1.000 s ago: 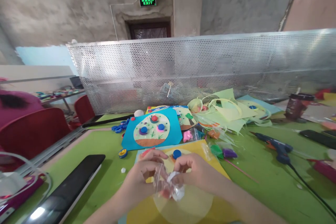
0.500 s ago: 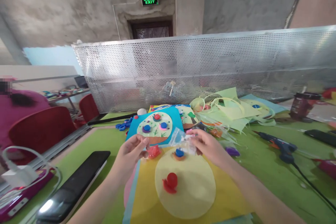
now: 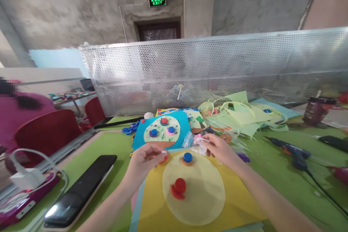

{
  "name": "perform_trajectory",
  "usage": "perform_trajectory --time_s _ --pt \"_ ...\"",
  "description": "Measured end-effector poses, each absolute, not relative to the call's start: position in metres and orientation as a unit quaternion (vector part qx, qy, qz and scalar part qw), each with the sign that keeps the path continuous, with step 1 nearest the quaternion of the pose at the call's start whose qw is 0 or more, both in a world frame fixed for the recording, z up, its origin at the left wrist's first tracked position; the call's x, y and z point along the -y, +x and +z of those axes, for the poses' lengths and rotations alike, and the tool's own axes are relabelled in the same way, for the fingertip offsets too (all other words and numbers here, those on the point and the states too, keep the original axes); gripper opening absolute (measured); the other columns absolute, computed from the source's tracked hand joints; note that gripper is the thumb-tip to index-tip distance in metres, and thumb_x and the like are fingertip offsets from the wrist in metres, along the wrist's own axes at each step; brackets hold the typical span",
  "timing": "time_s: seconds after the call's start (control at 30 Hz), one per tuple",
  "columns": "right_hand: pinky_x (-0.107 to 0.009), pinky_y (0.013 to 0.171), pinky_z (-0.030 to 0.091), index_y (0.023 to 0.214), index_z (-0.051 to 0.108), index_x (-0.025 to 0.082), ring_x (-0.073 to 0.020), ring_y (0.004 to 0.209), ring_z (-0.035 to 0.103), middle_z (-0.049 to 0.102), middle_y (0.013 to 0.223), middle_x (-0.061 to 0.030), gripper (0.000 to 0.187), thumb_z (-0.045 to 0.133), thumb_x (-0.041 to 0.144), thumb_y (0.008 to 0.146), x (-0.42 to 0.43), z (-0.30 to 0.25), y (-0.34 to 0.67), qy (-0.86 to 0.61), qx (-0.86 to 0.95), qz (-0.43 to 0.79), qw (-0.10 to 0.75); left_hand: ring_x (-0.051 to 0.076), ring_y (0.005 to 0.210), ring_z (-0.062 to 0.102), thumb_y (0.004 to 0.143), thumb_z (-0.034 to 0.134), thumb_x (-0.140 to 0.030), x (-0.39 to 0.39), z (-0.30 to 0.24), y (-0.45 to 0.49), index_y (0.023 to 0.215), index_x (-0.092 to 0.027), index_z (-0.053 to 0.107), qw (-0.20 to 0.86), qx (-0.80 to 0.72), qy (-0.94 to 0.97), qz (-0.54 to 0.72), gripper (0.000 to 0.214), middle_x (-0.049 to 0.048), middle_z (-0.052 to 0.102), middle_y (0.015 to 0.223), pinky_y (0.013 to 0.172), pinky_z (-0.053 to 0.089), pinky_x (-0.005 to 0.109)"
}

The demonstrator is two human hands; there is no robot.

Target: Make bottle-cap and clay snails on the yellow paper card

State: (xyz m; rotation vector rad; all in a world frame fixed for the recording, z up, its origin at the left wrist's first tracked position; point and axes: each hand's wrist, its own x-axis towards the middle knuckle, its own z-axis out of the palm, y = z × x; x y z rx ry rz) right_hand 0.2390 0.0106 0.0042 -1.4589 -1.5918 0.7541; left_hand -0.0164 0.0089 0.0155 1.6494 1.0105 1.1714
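Observation:
On a yellow sheet lies a pale yellow paper oval. It bears a blue cap with orange clay near its top, and a round red cap touching a curved red clay piece. My left hand is closed at the oval's upper left edge, its fingers pinched on a small packet of red clay, mostly covered by them. Beyond the oval's upper right, my right hand pinches a crumpled clear plastic wrapper with something pink and white at it.
Behind the hands lies a blue sheet with a decorated oval. A glue gun and a purple clay piece are to the right, beside paper scraps. A black phone-like device and power strip are left.
My left hand has moved right and over the red clay packet, covering most of it. My right hand has shifted slightly right, still with the wrapper. The view has turned a little.

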Motion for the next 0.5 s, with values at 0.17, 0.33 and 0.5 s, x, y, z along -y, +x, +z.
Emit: perform_trajectory --time_s 0.17,0.33,0.5 --pt "-0.028 0.061 0.051 0.101 0.057 0.013 -0.0118 0.063 0.06 0.063 0.082 -0.0008 0.017 0.051 0.026 0.091 -0.024 -0.009 0.253 -0.629 0.626 0.224 0.403 0.01 0.054 0.055 0.075 0.064 -0.033 -0.011 0.017 -0.018 0.091 -0.02 0.063 0.385 -0.412 0.691 0.452 0.021 -0.0025 0.064 0.065 0.051 0.044 0.019" --pt "-0.055 0.096 0.031 0.116 0.052 0.015 -0.0322 0.118 0.042 0.046 0.13 -0.0146 0.033 0.055 0.015 0.083 -0.029 -0.014 0.257 -0.688 0.605 0.071 0.393 0.013 0.059 0.061 0.08 0.057 -0.031 -0.01 0.008 -0.012 0.075 -0.018 0.067 0.321 -0.407 0.753 0.405 0.017 0.0024 0.069 0.07 0.051 0.047 0.019" --pt "-0.047 0.091 0.034 0.092 0.065 0.024 -0.0298 0.103 0.057 0.067 0.106 -0.0066 0.018 0.053 0.02 0.08 -0.002 -0.006 0.225 -0.618 0.708 0.052 0.339 0.013 0.06 0.062 0.08 0.058 -0.019 0.011 -0.014 0.004 0.084 -0.022 0.068 0.201 -0.348 0.844 0.355 0.012 0.0009 0.069 0.074 0.052 0.05 0.02"
